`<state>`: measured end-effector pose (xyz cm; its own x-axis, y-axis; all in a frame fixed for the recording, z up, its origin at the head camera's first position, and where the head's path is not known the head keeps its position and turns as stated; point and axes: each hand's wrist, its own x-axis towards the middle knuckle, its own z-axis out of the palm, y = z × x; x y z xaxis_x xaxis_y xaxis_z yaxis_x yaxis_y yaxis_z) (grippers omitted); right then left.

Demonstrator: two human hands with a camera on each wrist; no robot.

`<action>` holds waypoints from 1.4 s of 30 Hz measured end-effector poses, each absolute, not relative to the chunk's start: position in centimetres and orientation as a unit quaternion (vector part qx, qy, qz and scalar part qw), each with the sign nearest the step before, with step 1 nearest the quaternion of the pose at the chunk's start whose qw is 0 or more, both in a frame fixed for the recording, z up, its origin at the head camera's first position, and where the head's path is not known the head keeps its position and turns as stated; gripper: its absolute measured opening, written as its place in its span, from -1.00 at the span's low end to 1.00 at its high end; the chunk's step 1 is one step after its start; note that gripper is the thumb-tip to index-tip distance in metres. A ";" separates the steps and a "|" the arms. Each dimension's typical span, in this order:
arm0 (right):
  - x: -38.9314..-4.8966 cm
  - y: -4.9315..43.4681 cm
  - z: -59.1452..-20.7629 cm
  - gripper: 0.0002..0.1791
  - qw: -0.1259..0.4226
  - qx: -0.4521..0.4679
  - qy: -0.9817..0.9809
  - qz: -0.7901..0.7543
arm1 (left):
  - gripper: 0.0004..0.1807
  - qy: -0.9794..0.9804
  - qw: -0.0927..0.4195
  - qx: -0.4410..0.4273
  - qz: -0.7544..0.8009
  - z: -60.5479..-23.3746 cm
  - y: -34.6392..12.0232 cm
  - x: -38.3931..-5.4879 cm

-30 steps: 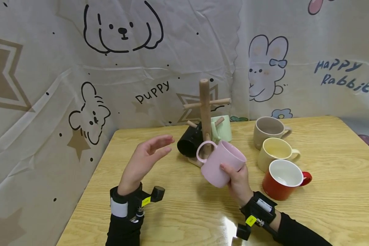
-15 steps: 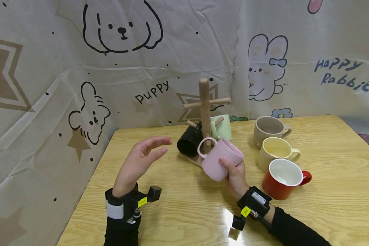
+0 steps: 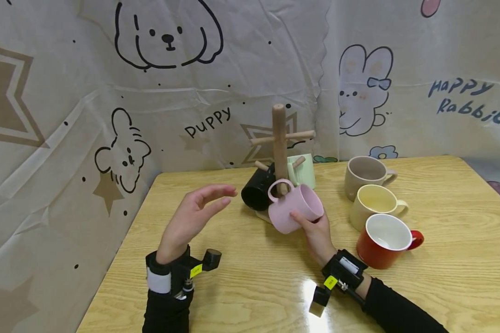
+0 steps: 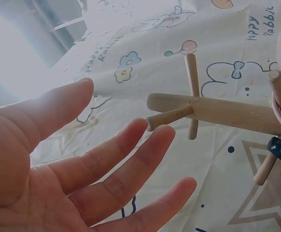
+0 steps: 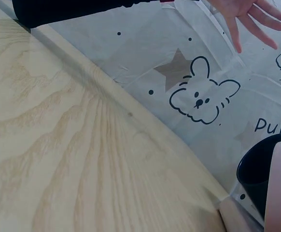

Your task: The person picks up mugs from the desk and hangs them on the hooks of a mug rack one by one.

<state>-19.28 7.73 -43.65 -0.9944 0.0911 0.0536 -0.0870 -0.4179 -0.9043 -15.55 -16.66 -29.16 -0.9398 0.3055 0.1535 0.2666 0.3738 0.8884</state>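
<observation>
Hanging the pink mug (image 3: pixel 293 208) on the wooden mug tree (image 3: pixel 279 138), by the look of it, with the handle loop brought right up against the post near a low front peg. Gripping the mug's body, the right hand (image 3: pixel 314 231), fingers curled round its lower side, mouth tipped toward the right and handle pointing up and left. Hovering above the surface (image 3: pixel 241 286) to the left, the left hand (image 3: pixel 191 217), fingers straight and relaxed, holding nothing, palm turned toward the tree; seen in the left wrist view as spread fingers (image 4: pixel 106 169) just short of the pegs (image 4: pixel 172 117). Calling next, probably, for a small lift and tilt so that the loop slips over the peg's tip and settles against the post, without knocking what hangs behind. Looking smooth and matte, pale pink, plain, with a rounded handle and an empty inside as far as can be told. Further back on the tree, a black mug (image 3: pixel 256 194) and a pale green mug (image 3: pixel 302 169).
</observation>
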 end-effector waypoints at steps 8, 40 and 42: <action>-19.6 7.6 -44.3 -0.34 0.035 -0.009 -0.511 0.859 | -0.56 0.837 0.017 0.174 0.519 -29.2 -16.4 -15.6; -18.6 12.4 -36.6 -0.31 0.262 -0.012 -0.482 0.836 | -0.54 0.851 0.010 0.173 0.495 -29.2 -16.7 -15.4; -18.4 12.9 -35.9 -0.34 0.259 -0.019 -0.475 0.841 | -0.54 0.851 0.009 0.176 0.495 -29.2 -16.7 -15.4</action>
